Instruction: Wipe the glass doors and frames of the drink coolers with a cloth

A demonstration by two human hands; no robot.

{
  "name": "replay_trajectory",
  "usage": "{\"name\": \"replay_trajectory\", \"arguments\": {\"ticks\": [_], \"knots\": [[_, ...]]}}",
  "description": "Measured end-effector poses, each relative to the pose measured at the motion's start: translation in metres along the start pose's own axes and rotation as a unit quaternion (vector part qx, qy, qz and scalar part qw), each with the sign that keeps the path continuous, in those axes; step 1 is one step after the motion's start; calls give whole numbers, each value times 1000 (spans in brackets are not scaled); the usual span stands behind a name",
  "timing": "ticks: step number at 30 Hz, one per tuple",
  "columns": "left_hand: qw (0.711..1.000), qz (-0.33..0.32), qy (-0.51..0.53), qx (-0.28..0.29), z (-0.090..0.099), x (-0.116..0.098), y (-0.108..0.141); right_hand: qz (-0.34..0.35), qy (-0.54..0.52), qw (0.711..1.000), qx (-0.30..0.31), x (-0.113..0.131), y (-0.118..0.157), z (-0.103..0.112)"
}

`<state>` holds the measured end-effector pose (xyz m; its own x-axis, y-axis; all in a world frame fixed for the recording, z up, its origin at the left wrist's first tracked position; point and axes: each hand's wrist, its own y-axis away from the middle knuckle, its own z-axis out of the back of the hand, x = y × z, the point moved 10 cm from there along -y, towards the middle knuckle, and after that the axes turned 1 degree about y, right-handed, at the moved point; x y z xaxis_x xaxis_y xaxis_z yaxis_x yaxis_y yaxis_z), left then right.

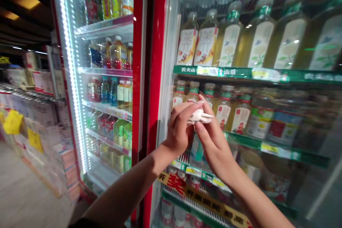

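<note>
My left hand (pixel 179 126) and my right hand (pixel 213 137) meet in front of the right drinks fridge. Between their fingers is a small white object (pixel 197 115) with two long, pointed prongs like rabbit ears. The left fingers curl over it from the left. On the other side, the right thumb and fingers pinch it near the prongs. Part of it is hidden by the fingers, so its kind cannot be told. Behind the hands stand bottles with white labels (pixel 223 114) on a fridge shelf.
Large tea bottles (pixel 260 41) line the shelf above, over a green price strip (pixel 237 74). A red upright frame (pixel 157 60) divides this fridge from the left one, whose shelves (pixel 107 73) hold more drinks. Stacked cartons (pixel 45 103) with yellow signs (pixel 13 122) stand at the far left.
</note>
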<state>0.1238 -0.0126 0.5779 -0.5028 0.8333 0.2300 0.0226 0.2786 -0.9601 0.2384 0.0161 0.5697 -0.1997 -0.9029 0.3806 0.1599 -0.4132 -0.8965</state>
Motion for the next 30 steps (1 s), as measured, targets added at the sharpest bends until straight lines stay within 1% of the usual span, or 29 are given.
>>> {"name": "replay_trajectory", "arguments": {"ticks": [3,5,7,10,13,15,17,18,20,22,24,26,28,30], "knots": [[998,2,-54,20,12,25,-48,-17,-44,998,-31,20,-66,-22],[996,-14,-61,65,18,49,-84,-23,-63,996,-63,33,-113,-35],[991,-31,-62,113,29,79,-122,-22,-79,992,-91,47,-160,-48],[985,-38,-84,144,62,130,-183,-9,-94,991,-99,73,-229,-77],[977,-21,-113,180,95,178,-242,14,-101,992,-67,102,-294,-118],[971,-2,-125,205,114,207,-275,23,-102,993,-50,117,-332,-144],[966,5,-126,227,131,233,-303,33,-87,994,-53,127,-367,-164],[963,7,-127,239,139,246,-314,44,-70,995,-63,131,-384,-170],[956,19,-140,256,157,278,-329,97,-13,991,-93,140,-413,-176],[954,49,-165,246,182,316,-337,141,52,981,-126,144,-439,-179],[956,86,-190,208,216,356,-340,160,96,970,-155,141,-462,-182],[956,112,-216,164,254,394,-339,178,124,962,-166,137,-485,-191],[949,135,-249,139,291,430,-335,204,149,953,-169,135,-504,-209],[934,159,-298,118,328,465,-331,233,176,943,-156,136,-522,-233]]}}
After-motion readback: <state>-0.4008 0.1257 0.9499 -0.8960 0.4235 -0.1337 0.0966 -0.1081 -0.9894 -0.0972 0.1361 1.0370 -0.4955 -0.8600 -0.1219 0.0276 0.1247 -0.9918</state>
